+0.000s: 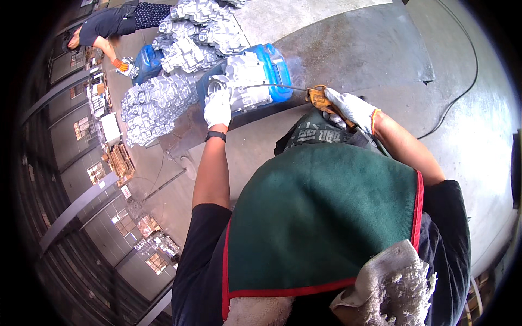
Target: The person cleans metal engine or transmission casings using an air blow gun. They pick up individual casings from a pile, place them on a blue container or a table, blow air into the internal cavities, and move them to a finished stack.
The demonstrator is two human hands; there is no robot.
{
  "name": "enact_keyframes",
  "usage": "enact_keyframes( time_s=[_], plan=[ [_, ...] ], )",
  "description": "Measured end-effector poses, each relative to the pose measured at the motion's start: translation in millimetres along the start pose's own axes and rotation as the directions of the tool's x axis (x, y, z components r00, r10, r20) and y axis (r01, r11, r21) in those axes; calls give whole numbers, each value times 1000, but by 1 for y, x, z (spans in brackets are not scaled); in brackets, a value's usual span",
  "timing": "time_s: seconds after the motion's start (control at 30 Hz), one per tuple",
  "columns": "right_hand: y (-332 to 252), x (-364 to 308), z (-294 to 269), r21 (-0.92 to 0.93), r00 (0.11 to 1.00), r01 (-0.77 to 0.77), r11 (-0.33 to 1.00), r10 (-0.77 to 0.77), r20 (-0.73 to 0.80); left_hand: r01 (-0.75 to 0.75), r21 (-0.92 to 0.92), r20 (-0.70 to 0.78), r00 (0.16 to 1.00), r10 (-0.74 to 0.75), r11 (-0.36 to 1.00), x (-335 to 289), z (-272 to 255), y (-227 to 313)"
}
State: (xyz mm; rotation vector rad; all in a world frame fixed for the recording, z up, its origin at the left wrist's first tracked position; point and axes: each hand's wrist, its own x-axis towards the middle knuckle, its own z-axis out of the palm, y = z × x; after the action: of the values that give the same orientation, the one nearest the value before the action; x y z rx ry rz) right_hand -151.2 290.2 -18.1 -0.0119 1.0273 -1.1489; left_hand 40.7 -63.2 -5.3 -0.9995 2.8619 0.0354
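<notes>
A silver cast-metal housing [247, 79] rests on a blue plastic container [278, 70] at the table edge. My left hand [217, 111], in a white glove, grips the housing's near left side beside its round opening; some fingertips are hidden. In my right hand [352, 108], also gloved in white, is a yellow hand-held power tool [322, 100], held by its body. A long thin rod [280, 86] runs left from the tool across the housing, its far end near the round opening. Whether the tip touches metal I cannot tell.
Piles of similar castings [157, 106] stand to the left and far left. Beyond them a co-worker [109, 30] bends over another casting near a second blue container [147, 64]. The grey metal tabletop [364, 51] extends right; a black cable [474, 70] curves over the floor.
</notes>
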Motion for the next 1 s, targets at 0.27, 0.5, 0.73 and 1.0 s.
enact_keyframes(
  time_s=[0.27,0.5,0.73,1.0],
  plan=[
    [5,21,-19,594,973,-107,797,-38,226,-1,-32,-31,1000,0,1000,-10,-3,8],
    [9,43,-17,628,969,-169,759,13,245,14,4,-10,1000,-14,1000,-10,-10,14],
    [10,48,-16,628,962,-188,755,14,271,-8,8,-24,1000,9,1000,-9,-5,6],
    [6,41,-9,574,976,-100,812,-33,216,-11,23,-24,1000,12,1000,-8,-6,5]
  ],
)
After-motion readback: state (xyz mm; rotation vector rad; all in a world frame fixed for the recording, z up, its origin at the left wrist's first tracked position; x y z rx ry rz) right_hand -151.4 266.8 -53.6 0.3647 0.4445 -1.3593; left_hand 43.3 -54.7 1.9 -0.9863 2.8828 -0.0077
